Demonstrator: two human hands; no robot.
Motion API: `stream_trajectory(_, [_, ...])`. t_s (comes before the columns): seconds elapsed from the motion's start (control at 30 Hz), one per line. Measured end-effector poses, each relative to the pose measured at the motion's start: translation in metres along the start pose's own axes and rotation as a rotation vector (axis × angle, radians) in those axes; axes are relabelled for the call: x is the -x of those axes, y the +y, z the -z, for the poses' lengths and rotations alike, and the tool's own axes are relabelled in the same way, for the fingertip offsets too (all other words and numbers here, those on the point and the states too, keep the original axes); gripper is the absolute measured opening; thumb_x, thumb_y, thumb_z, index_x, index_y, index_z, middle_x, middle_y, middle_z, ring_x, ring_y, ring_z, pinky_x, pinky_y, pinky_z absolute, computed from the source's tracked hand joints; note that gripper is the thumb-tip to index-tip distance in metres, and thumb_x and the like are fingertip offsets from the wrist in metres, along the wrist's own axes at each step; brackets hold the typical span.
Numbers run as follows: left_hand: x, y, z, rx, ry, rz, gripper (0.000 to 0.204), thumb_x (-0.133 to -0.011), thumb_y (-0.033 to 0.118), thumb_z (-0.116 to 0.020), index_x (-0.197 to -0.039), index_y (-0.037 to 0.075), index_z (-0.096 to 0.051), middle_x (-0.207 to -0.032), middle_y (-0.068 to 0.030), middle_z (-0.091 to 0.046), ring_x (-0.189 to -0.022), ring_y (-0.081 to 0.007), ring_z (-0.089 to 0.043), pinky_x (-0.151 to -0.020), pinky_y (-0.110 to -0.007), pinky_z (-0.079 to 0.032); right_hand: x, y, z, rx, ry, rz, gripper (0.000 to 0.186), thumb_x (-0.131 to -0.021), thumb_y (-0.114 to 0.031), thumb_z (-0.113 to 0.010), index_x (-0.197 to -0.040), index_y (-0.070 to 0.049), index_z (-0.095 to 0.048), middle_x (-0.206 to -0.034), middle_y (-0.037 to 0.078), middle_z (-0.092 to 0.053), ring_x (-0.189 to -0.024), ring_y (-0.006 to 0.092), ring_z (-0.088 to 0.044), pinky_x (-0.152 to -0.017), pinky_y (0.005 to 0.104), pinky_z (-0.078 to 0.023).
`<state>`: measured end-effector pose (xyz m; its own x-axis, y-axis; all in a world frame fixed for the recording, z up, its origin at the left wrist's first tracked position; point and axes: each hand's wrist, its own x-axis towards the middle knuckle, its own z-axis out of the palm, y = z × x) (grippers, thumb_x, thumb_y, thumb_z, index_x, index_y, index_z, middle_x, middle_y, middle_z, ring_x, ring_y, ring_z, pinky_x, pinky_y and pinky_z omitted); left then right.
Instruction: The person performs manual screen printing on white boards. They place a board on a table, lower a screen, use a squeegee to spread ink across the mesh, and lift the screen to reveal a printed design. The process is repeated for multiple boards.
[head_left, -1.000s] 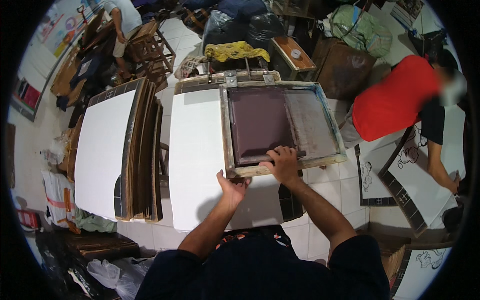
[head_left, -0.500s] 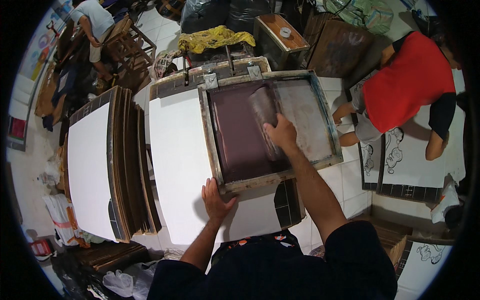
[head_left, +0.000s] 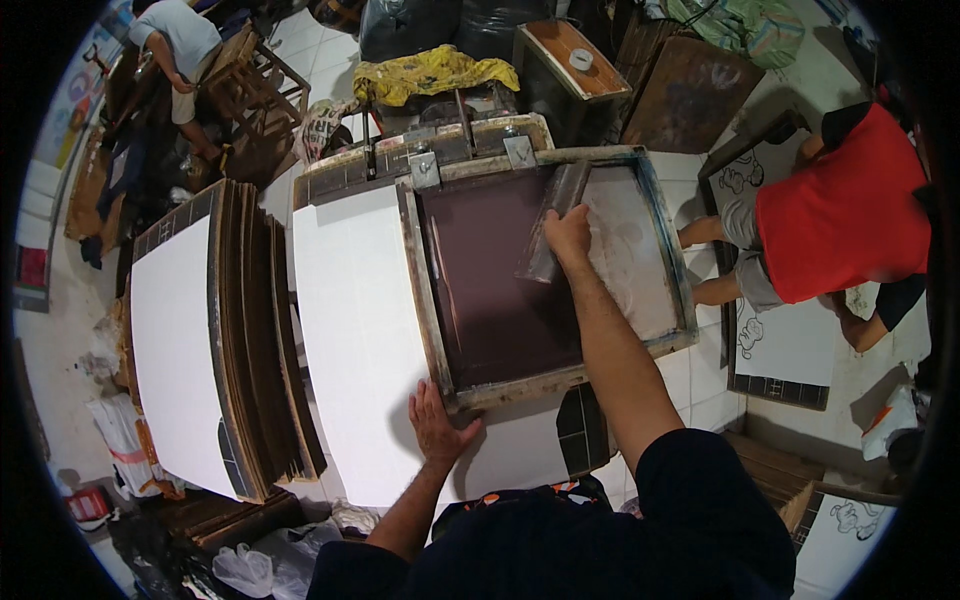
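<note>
My right hand (head_left: 569, 232) is closed around a broad, dark squeegee (head_left: 541, 258), holding it tilted over the mesh of a wooden printing screen (head_left: 535, 388). Left of the squeegee the mesh is dark purple-brown; on its right it looks pale and see-through. My left hand (head_left: 437, 425) lies with fingers stretched out at the screen's near left corner, fingertips by the frame's edge. Beneath both is a white sheet (head_left: 355, 300) on a dark board. Two metal hinges (head_left: 519, 152) join the screen's far side to the board.
A stack of boards (head_left: 245, 340) topped with white stands to the left. Rightward, a person in a red shirt (head_left: 840, 220) bends over printed sheets (head_left: 785, 345). Behind the screen are a yellow cloth (head_left: 435, 76) and a wooden box (head_left: 570, 60). Another person sits far left.
My right hand has tipped the squeegee, its far end swinging right and its near end moving away from me. The person in red has shifted right and lower. My left hand stays by the corner.
</note>
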<state>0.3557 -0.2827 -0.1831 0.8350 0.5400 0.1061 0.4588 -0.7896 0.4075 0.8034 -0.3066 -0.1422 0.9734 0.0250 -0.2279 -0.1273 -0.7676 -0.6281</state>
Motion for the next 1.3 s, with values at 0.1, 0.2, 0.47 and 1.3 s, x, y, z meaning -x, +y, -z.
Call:
stream_trajectory(0.1, [0.002,-0.001,0.000,-0.003,-0.016,0.014,0.122,-0.068,0.047,-0.095,-0.158,-0.005,-0.032,-0.156,-0.0235,-0.044,-0.156,-0.0402,-0.032,-0.128,-0.060,-0.021,0.017,-0.006,-0.010,0.017,0.018,0.057,0.059,-0.094,-0.034,-0.072,-0.128,0.008,-0.046,-0.123,0.035,-0.068,-0.118,0.0491,-0.067,-0.103,0.0539,-0.051])
stream_trajectory(0.2, [0.000,0.000,0.000,-0.002,-0.017,0.016,0.122,-0.068,0.047,-0.095,-0.158,-0.005,-0.032,-0.156,-0.0238,-0.044,-0.156,-0.0405,-0.032,-0.128,-0.060,-0.021,0.034,-0.020,-0.017,-0.034,-0.038,-0.021,0.059,-0.095,-0.033,-0.071,-0.128,0.007,-0.045,-0.121,0.033,-0.069,-0.116,0.0490,-0.068,-0.102,0.0538,-0.052])
stream_trajectory(0.47, [-0.002,0.002,0.002,0.019,-0.019,0.030,0.120,-0.068,0.045,-0.094,-0.158,-0.005,-0.033,-0.155,-0.0231,-0.045,-0.155,-0.0394,-0.033,-0.127,-0.061,-0.022,0.085,-0.058,-0.043,-0.035,-0.225,0.061,0.062,-0.093,-0.034,-0.073,-0.132,0.005,-0.045,-0.123,0.031,-0.070,-0.117,0.0480,-0.068,-0.102,0.0547,-0.054])
stream_trajectory(1.3, [0.002,-0.002,-0.001,0.005,-0.028,0.005,0.123,-0.070,0.051,-0.091,-0.159,-0.006,-0.031,-0.159,-0.0229,-0.043,-0.156,-0.0392,-0.033,-0.128,-0.059,-0.022,0.042,-0.040,-0.011,0.229,0.226,1.169,0.052,-0.074,0.000,-0.081,-0.120,-0.020,-0.072,-0.108,-0.004,-0.071,-0.103,0.0227,-0.065,-0.100,0.0459,-0.046])
